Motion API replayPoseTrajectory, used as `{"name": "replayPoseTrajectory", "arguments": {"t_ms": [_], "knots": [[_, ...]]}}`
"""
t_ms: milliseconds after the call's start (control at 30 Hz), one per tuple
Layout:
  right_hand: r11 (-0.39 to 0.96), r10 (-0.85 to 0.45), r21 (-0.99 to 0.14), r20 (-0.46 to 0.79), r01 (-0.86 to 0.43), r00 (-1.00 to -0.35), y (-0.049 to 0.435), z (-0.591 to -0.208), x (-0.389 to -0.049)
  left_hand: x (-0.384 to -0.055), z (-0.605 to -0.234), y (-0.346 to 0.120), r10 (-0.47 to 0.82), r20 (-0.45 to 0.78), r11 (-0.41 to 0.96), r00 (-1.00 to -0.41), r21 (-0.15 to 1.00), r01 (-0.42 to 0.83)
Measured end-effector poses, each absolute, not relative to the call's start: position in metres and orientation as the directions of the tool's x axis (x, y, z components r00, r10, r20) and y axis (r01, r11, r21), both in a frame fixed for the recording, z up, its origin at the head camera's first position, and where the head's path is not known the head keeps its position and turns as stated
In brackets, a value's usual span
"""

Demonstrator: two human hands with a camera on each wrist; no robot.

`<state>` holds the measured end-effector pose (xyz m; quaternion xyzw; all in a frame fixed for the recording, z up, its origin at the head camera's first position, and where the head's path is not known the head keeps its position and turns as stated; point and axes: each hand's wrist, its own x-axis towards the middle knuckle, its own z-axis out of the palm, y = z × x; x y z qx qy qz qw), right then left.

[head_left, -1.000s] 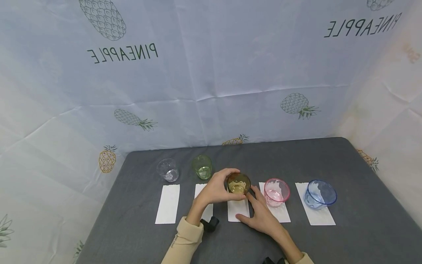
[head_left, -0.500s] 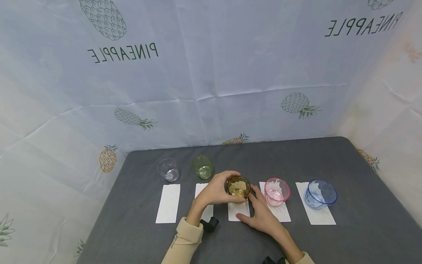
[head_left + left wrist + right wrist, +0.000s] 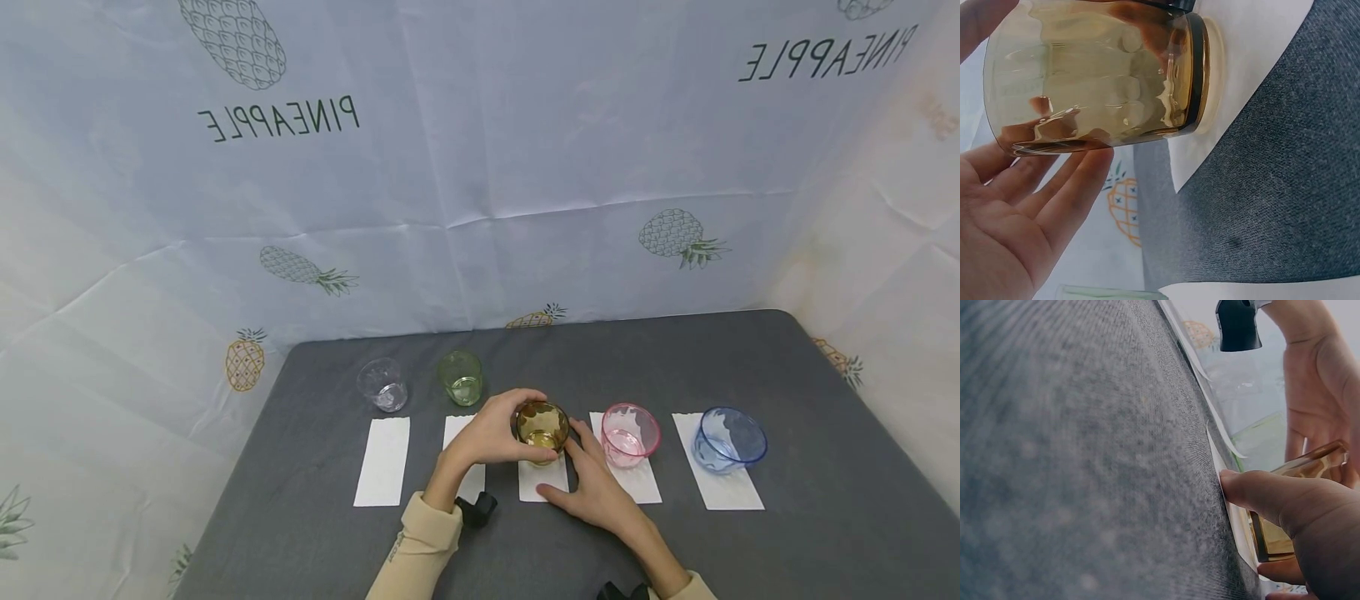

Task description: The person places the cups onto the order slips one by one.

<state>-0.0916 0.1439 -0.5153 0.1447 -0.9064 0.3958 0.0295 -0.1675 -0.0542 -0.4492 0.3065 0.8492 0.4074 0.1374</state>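
Note:
My left hand (image 3: pixel 491 433) grips an amber glass (image 3: pixel 543 423), its thumb on the near side and its fingers round the far side. In the left wrist view the amber glass (image 3: pixel 1097 75) stands with its base at a white paper strip (image 3: pixel 1260 69). On the right of the glass, my right hand (image 3: pixel 600 490) has relaxed, extended fingers against its side. The right thumb (image 3: pixel 1266 494) is held apart from the glass, its tip at the edge of the paper. Part of the glass is hidden behind this hand in the right wrist view.
A pink-rimmed glass (image 3: pixel 630 442) and a blue glass (image 3: pixel 723 454) stand on paper strips to the right. Behind the left strips are a clear glass (image 3: pixel 386 392) and a green glass (image 3: pixel 461 383). A bare paper strip (image 3: pixel 382 462) lies at far left on the grey table (image 3: pixel 300 500).
The amber glass has come down slightly toward the paper over the first half second, with the left hand holding it. Since then both hands and the glass look still.

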Motion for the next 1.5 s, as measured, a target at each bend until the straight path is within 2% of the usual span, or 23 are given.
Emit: {"name": "replayPoseTrajectory", "arguments": {"t_ms": [1500], "knots": [[0.652,-0.226,-0.732,0.061,-0.198,-0.972,0.1430,-0.5129,-0.0912,-0.1670,-0.4577,-0.0581,0.644,-0.029,0.422,-0.765,0.847,0.323]]}}
